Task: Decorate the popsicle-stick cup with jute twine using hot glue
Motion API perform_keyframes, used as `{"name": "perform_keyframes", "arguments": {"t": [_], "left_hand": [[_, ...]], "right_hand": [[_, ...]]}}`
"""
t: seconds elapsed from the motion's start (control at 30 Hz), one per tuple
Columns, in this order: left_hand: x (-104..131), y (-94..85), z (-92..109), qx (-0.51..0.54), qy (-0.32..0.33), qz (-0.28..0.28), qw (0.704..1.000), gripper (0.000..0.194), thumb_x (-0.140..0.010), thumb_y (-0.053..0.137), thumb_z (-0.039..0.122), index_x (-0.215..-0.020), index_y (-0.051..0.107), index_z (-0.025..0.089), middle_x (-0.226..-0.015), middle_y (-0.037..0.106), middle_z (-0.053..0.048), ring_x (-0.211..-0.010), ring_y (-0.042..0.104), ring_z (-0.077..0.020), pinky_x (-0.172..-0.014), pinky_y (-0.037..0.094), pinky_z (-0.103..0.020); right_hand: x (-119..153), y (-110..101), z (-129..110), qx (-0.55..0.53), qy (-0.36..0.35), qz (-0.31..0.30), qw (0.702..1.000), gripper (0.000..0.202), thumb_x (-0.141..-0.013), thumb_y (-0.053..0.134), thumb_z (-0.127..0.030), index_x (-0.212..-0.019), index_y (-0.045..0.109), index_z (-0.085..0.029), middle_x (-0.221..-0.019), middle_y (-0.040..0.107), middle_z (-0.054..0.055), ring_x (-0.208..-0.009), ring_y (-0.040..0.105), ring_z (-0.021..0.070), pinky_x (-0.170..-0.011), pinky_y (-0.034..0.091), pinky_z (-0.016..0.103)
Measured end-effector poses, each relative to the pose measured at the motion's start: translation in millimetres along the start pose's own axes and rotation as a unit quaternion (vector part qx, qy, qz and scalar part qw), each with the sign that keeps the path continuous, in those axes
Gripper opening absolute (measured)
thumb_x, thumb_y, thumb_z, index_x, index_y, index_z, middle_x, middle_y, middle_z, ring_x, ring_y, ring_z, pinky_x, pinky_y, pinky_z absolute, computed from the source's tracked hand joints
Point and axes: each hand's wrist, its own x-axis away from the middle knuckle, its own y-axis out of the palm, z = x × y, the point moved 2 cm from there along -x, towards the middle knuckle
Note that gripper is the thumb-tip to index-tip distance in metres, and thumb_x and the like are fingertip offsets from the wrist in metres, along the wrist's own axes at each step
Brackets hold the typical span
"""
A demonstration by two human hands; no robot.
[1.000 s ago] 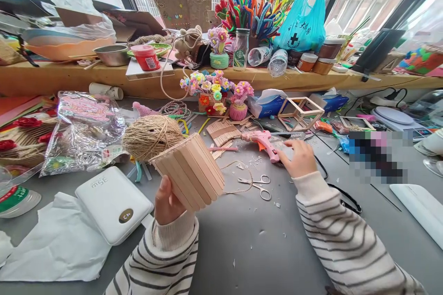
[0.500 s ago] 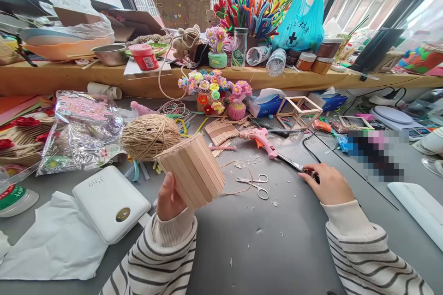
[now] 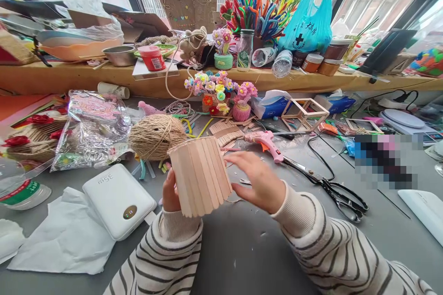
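A craft-stick holder (image 3: 200, 177), made of flat wooden sticks set side by side with a twine-like edge along its top, is upright in front of me. My left hand (image 3: 170, 193) is closed around its left side, thumb showing and the other fingers mostly hidden behind. My right hand (image 3: 258, 179) is at the holder's right edge, thumb and fingers apart; whether the fingertips touch the wood I cannot tell. Behind the holder sits a ball of jute twine (image 3: 155, 136). Small scissors (image 3: 245, 181) are mostly covered by my right hand.
Large black-handled scissors (image 3: 341, 196) and a pink glue gun (image 3: 265, 143) lie to the right. At left are a white power bank (image 3: 119, 200) and a white tissue (image 3: 65, 235). Loose craft sticks (image 3: 226, 132), a stick frame (image 3: 304, 115) and yarn flowers (image 3: 211, 90) stand behind.
My right hand has let go of the large scissors and moved left to the holder. The holder has turned more upright in my left hand. The view has shifted slightly.
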Motion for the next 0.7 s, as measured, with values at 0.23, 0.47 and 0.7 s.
{"name": "perform_keyframes", "arguments": {"t": [0.23,0.47,0.7], "left_hand": [[3,8.0,2,0.036,-0.053,-0.143,0.988,0.067,-0.074,0.047,0.066,-0.117,0.061,0.017,-0.114,0.068,-0.012,-0.112,0.058,-0.0369,-0.092,0.048,-0.051],[4,14.8,8,0.052,-0.012,-0.138,0.989,0.064,-0.076,0.048,0.062,-0.122,0.058,0.017,-0.113,0.069,-0.011,-0.102,0.064,-0.0304,-0.089,0.051,-0.043],[0,14.9,15,0.069,0.022,-0.08,0.994,0.072,-0.068,0.062,0.057,-0.132,0.048,0.028,-0.105,0.072,-0.006,-0.089,0.069,-0.0269,-0.095,0.047,-0.045]], "right_hand": [[10,12,-3,-0.28,0.159,-0.113,0.94,0.049,-0.07,0.06,-0.017,-0.118,0.049,-0.016,-0.085,0.07,0.004,-0.086,0.066,0.019,-0.084,0.048,0.037],[35,-8,33,-0.305,0.287,-0.003,0.908,0.036,-0.082,0.049,-0.051,-0.08,0.059,-0.017,-0.042,0.045,-0.008,-0.04,0.045,0.0086,-0.059,0.049,0.029],[76,-40,59,-0.283,0.368,0.142,0.874,0.047,-0.069,0.06,-0.064,-0.078,0.061,-0.017,-0.045,0.047,-0.008,-0.04,0.041,0.0071,-0.064,0.054,0.031]]}}
